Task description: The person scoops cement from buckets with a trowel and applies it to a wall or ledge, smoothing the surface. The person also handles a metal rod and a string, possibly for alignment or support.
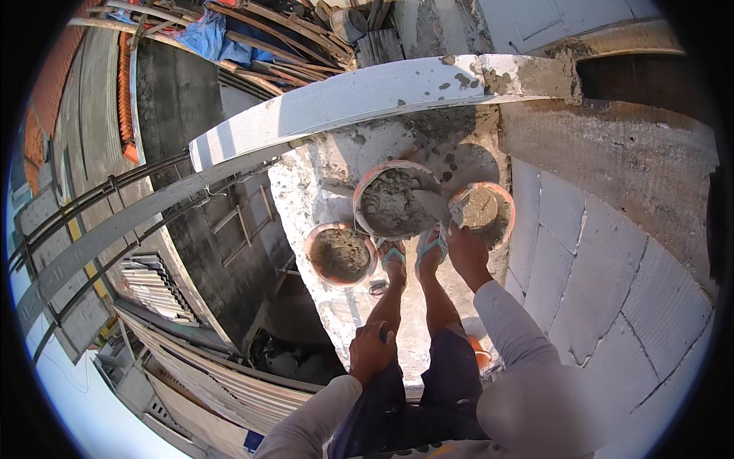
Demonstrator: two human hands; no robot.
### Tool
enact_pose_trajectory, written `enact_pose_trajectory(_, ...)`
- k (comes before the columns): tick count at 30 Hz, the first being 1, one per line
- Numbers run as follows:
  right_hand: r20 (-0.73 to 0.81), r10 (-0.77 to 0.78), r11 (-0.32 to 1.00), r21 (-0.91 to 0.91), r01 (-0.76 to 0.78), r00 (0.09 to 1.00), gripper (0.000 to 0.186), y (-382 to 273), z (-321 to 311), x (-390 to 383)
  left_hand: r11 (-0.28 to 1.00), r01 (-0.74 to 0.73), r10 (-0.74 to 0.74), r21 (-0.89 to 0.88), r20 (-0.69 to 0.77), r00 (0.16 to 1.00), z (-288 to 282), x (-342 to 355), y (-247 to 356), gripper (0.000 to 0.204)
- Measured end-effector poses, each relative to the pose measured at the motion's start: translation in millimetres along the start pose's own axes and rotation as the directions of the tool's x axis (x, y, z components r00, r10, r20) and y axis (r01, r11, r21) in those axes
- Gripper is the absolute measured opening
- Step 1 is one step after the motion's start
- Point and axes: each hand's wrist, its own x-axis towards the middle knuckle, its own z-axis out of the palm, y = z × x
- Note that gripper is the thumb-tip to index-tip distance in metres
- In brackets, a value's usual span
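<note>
My right hand (466,249) grips a trowel, whose grey blade (434,210) reaches over the middle bucket of lumpy grey mortar (394,199). Right beside it stands a bucket with wetter grey mix (485,214). Another bucket of mortar (340,252) is at the left, next to my sandalled feet (394,256). My left hand (371,352) is at my left thigh with its fingers curled round something dark that I cannot make out.
A pale block beam (344,99) crosses ahead, with a block wall (581,275) at my right. The rough ledge (298,199) drops away at the left beside metal bars (107,191). Timber and a blue tarp (229,42) lie beyond the beam.
</note>
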Motion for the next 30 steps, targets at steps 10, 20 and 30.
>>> enact_pose_trajectory(10, -0.047, 0.113, 0.853, 0.516, -0.073, 0.992, 0.054, -54.1, 130.6, 45.0, 0.999, -0.013, 0.014, -0.032, 0.007, 1.0, 9.2, -1.1, -30.1, 0.045)
enact_pose_trajectory(20, -0.073, 0.036, 0.803, 0.596, 0.015, 0.997, 0.048, -59.2, -17.0, -50.9, 0.996, -0.079, 0.077, 0.042, 0.049, 0.996, -2.4, 2.9, -27.1, 0.049)
enact_pose_trajectory(30, 0.223, 0.077, -0.3, 0.935, -0.191, 0.972, 0.025, -30.9, -313.1, -60.1, 0.973, -0.157, 0.159, 0.17, 0.001, 0.987, -12.1, 18.9, -7.2, 0.051)
